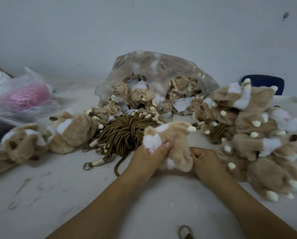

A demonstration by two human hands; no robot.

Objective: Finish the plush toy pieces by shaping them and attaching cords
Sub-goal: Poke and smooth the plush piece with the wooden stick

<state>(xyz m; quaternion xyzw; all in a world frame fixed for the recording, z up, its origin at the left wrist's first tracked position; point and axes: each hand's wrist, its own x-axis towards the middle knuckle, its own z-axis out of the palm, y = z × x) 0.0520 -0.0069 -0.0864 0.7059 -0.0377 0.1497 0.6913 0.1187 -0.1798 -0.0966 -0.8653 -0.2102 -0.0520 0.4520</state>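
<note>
Bare table [58, 195] is lying open along the near edge and into the near left corner, with only a small cord loop [184, 232] sitting there. A heap of plush pieces [258, 135] is crowding the right edge. A clear bag [152, 69] is blocking the far middle, and the cord bundle [125, 133] is spreading just before it. Loose plush toys [49, 137] and plastic bags [20, 94] are filling the left edge. The left hand [149, 157] and right hand [206, 159], gripping one plush piece [175, 140], are closing the gap between bundle and heap.
</note>
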